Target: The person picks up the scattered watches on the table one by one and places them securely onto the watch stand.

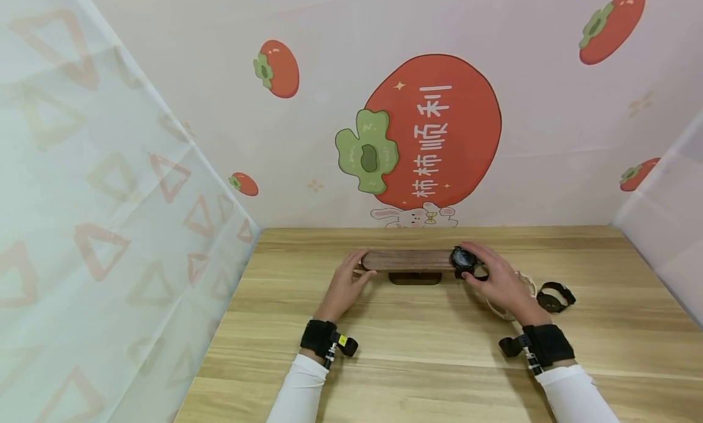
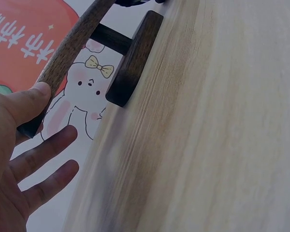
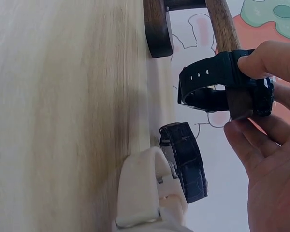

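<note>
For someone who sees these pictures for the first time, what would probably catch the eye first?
Probably the big red persimmon printed on the back wall, upper middle of the head view. Next comes the wooden watch stand below it on the table, with a black wristwatch around its right end. A cream watch and a second black watch sit farther right.

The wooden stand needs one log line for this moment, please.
Left hand: holds wooden bar at left end | Right hand: holds black watch around bar's right end
</note>
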### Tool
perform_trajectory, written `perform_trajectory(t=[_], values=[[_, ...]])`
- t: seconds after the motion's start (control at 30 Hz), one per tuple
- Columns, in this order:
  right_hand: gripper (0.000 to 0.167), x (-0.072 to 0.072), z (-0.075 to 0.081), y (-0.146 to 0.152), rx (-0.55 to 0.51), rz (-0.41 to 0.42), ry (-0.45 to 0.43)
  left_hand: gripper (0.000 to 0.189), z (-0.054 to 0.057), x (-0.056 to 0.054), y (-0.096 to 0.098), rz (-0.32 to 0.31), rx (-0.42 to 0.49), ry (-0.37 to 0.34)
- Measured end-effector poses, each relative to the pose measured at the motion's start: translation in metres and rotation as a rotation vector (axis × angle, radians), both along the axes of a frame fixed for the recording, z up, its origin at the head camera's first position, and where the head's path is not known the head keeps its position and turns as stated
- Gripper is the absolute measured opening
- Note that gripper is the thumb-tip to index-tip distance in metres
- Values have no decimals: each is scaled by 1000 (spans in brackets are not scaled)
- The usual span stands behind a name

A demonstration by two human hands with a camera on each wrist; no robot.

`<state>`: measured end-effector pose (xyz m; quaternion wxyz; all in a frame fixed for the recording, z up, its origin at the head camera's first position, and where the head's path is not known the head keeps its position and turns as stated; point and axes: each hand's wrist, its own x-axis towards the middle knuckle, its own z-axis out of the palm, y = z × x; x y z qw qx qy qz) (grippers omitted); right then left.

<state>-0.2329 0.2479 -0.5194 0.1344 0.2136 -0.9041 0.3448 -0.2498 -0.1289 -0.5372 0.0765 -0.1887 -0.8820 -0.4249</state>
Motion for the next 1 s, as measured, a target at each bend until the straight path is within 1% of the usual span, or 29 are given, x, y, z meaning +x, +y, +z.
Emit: perform_trajectory(t=[0.3, 0.5, 0.7, 0.83, 1.0], values=[[69, -3, -2, -8, -2, 24, -18, 62, 1, 1, -1, 13, 7, -15], [70, -2, -1, -12, 2, 33, -30, 62, 1, 0, 0, 7, 11, -21], [69, -2, 0, -13, 21, 35, -41, 62, 2, 1, 0, 7, 7, -11], [69, -3, 1, -13, 31, 34, -55, 62, 2, 1, -1, 10, 5, -18], [75, 0, 4, -12, 53, 20, -87, 62, 2, 1, -1, 4, 10, -31]])
